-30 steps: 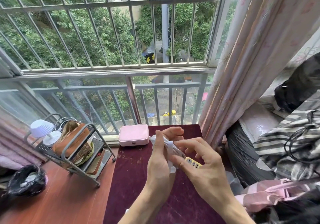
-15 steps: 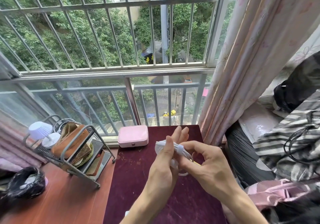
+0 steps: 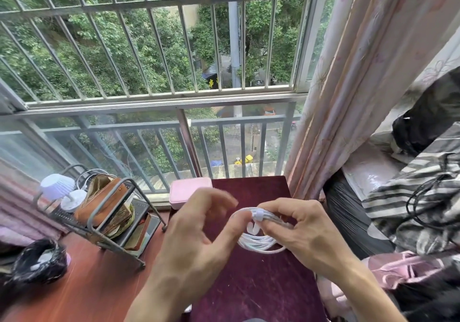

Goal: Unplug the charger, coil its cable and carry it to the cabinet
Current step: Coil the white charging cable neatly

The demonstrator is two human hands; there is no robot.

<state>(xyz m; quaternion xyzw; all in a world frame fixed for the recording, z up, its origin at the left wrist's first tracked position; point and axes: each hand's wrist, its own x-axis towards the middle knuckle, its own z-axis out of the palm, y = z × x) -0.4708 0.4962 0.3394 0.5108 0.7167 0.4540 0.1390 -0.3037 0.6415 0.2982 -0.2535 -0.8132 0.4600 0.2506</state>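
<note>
The white charger cable (image 3: 258,244) is wound into a small coil, bound at the top by a pale strap (image 3: 258,215). My right hand (image 3: 301,232) pinches the coil at the strap and holds it just above the dark red table (image 3: 249,289). My left hand (image 3: 196,234) is left of the coil with its fingers spread and blurred, the thumb tip resting against the coil's left side. A small white end piece (image 3: 251,228) shows inside the loop. The charger's yellow block is hidden.
A pink box (image 3: 189,189) sits at the table's far left corner. Left of the table stand a metal rack (image 3: 107,224) with a brown bag, a small lamp (image 3: 57,187) and a black bin bag (image 3: 37,264). Curtain (image 3: 348,102) and piled clothes (image 3: 420,197) crowd the right.
My left hand has let go of the cable bundle and opened, sliding left. My right hand now holds the finished coil, turned flat toward me. The yellow block is no longer seen.
</note>
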